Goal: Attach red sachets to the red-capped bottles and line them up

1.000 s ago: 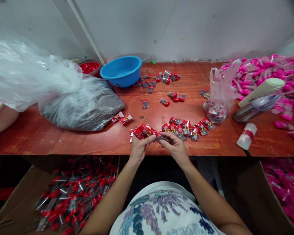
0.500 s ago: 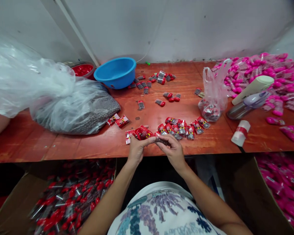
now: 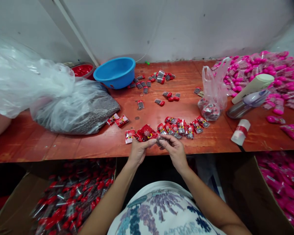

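Reddish wooden table [image 3: 39, 143] runs along a pale wall, and I sit at its near edge. My left hand [image 3: 138, 151] is closed around a bunch of red wrappers [image 3: 147, 132], with the thumb pressed on top, just over the table's edge. My right hand [image 3: 176, 151] meets it, thumb and forefinger pinching a small clear tube [image 3: 161, 141] with dark contents. Tube and wrappers touch between my hands.

Just beyond my fingers lies a row of red packets [image 3: 183, 126]. Farther back stand a blue bowl [image 3: 115, 71] and some scattered capped tubes [image 3: 149, 81]. To my left slumps a big clear bag of dark beads [image 3: 80, 109]. To my right are a small plastic bag [image 3: 212, 94] and a heap of pink packets [image 3: 259, 67]. Below the table on my left, a cardboard box [image 3: 12, 209] holds more red-capped pieces.
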`<state>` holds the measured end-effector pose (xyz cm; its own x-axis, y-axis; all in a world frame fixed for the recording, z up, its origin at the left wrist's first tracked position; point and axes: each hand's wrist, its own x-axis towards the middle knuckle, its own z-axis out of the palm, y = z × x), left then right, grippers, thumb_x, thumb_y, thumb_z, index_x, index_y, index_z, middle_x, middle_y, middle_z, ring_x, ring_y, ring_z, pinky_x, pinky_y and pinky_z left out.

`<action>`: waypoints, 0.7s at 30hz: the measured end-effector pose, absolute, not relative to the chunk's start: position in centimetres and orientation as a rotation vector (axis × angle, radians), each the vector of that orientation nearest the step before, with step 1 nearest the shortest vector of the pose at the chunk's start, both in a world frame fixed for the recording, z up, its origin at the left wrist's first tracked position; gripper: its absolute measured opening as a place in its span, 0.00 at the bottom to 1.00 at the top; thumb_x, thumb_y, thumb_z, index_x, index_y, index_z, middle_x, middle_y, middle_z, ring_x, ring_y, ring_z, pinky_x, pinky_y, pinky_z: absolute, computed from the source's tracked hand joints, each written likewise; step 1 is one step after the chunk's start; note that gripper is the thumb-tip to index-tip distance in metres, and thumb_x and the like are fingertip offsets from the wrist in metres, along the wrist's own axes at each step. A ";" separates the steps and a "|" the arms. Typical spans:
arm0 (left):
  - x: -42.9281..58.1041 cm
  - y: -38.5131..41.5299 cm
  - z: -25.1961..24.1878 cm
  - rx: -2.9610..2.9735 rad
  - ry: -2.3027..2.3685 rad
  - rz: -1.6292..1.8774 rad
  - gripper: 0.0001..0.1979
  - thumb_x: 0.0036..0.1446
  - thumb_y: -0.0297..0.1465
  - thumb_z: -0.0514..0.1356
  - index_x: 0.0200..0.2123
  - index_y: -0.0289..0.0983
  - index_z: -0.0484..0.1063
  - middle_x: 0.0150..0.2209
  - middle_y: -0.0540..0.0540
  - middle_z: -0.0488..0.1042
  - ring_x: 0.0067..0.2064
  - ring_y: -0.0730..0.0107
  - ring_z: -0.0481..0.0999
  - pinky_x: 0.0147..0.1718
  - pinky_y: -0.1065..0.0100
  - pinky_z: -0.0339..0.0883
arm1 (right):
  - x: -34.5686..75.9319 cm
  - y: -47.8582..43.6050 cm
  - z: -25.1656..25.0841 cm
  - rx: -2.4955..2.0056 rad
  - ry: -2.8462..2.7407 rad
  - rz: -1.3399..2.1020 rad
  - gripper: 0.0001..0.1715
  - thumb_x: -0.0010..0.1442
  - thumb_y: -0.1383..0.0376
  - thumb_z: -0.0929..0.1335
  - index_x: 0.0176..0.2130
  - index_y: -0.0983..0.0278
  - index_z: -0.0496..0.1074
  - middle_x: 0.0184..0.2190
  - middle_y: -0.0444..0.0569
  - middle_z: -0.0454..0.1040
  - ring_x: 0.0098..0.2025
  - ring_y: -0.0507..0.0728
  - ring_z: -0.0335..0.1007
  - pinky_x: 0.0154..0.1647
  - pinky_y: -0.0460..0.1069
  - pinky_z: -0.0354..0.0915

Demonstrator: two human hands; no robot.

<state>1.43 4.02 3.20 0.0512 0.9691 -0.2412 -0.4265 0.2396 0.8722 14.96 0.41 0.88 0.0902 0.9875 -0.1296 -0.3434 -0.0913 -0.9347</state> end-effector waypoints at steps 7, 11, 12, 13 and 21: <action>2.2 3.8 3.3 0.716 1.039 1.246 0.13 0.35 0.25 0.72 0.28 0.33 0.76 0.27 0.48 0.77 0.29 0.70 0.76 0.32 0.69 0.71 | 14.4 0.2 0.4 -1.143 -0.998 1.093 0.12 0.57 0.61 0.70 0.43 0.58 0.74 0.38 0.46 0.74 0.39 0.55 0.71 0.39 0.50 0.70; 2.2 3.8 3.1 0.693 1.041 1.258 0.13 0.35 0.26 0.73 0.28 0.33 0.76 0.27 0.48 0.78 0.28 0.71 0.76 0.31 0.70 0.70 | 14.6 0.2 0.1 -1.195 -1.252 0.844 0.16 0.61 0.64 0.67 0.50 0.55 0.72 0.42 0.48 0.70 0.45 0.56 0.68 0.47 0.52 0.67; 2.2 3.9 3.0 0.661 1.038 1.265 0.13 0.35 0.26 0.73 0.29 0.33 0.76 0.27 0.48 0.78 0.28 0.71 0.76 0.30 0.71 0.70 | 14.7 0.3 0.1 -1.198 -1.306 0.848 0.18 0.62 0.64 0.65 0.53 0.54 0.70 0.43 0.49 0.68 0.45 0.56 0.68 0.48 0.52 0.67; 2.2 3.9 3.0 0.622 1.032 1.281 0.13 0.36 0.27 0.73 0.29 0.33 0.76 0.27 0.49 0.78 0.28 0.71 0.76 0.31 0.71 0.70 | 14.8 0.3 0.0 -1.198 -1.356 0.860 0.21 0.63 0.63 0.64 0.55 0.54 0.68 0.43 0.49 0.67 0.46 0.56 0.67 0.48 0.52 0.67; 3.1 3.6 2.6 0.454 1.002 1.446 0.12 0.44 0.30 0.70 0.32 0.36 0.74 0.31 0.50 0.77 0.33 0.73 0.76 0.39 0.68 0.70 | 15.0 0.3 0.1 -1.191 -1.418 0.841 0.21 0.66 0.64 0.61 0.56 0.50 0.67 0.44 0.49 0.65 0.46 0.56 0.66 0.49 0.52 0.66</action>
<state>3.07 3.63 2.58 -0.1660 0.9433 -0.2876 -0.6004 0.1347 0.7883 14.97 0.26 0.09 0.0491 0.9605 0.2740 0.2208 0.2571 -0.9408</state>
